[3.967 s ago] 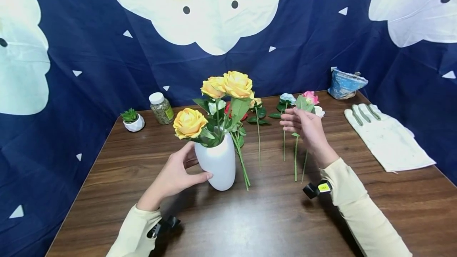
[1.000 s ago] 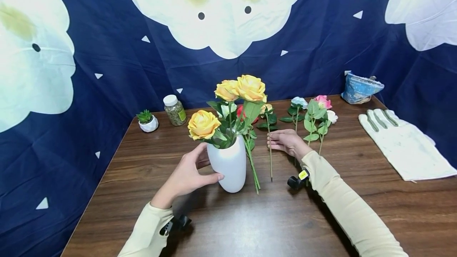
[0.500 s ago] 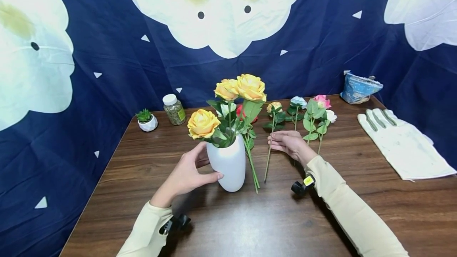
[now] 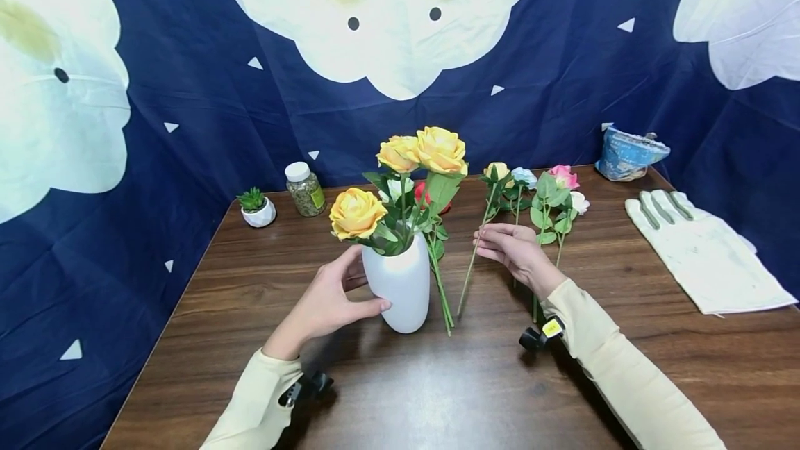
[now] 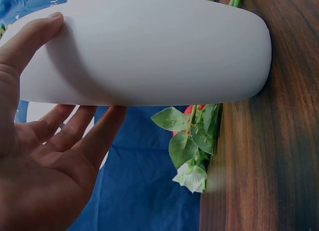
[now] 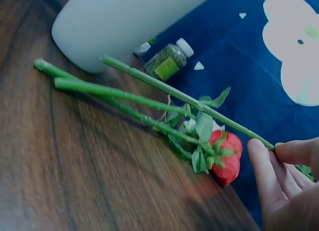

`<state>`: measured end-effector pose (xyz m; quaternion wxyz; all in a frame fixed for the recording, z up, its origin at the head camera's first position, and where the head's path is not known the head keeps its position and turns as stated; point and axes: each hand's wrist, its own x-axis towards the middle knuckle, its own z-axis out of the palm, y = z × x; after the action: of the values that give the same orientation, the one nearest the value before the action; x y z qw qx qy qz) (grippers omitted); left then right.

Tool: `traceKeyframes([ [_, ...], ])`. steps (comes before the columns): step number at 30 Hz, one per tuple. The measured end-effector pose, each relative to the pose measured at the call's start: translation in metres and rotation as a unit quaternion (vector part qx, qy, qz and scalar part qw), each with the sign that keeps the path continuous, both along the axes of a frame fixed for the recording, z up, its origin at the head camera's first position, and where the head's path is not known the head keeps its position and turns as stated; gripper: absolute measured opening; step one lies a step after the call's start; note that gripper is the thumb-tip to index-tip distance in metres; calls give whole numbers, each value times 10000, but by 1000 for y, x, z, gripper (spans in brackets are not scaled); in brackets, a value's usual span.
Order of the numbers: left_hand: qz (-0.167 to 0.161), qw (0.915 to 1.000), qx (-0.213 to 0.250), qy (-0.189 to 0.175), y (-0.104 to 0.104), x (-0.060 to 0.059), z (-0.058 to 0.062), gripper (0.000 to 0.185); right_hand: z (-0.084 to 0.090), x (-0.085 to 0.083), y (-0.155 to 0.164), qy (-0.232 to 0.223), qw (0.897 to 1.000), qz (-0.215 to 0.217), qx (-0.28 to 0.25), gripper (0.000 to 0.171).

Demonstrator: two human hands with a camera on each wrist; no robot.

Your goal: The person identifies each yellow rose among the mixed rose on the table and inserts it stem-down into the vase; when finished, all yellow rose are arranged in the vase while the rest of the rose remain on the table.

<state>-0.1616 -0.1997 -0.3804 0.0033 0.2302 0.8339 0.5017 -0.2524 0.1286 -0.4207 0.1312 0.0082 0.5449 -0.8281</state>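
Sleeves of pale cream cloth lead up to both hands over the dark wooden table [image 4: 437, 394]. The left hand [image 4: 325, 304] cups the smooth white ceramic vase [image 4: 403, 283], thumb and fingers curved round its side; three yellow roses [image 4: 419, 151] stand in it. Just right of the vase, the right hand [image 4: 515, 248] pinches a thin green-stemmed small yellow rose [image 4: 496, 172] by mid-stem, lifted and tilted, its cut end low near two stems lying on the wood [image 6: 114, 94]. Beyond lie pink and white roses [image 4: 562, 189], white work gloves [image 4: 706, 252] and a lidded glass jar [image 4: 304, 189].
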Motion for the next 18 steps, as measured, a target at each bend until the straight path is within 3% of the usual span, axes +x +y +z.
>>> traceKeyframes([
  [9,35,10000,-51,-49,-1,0,0,69,16,24,-1,456,9984,-311,136,30],
  [18,10,10000,-72,-34,-1,0,1,71,31,52,-5,605,9948,-803,161,19],
])
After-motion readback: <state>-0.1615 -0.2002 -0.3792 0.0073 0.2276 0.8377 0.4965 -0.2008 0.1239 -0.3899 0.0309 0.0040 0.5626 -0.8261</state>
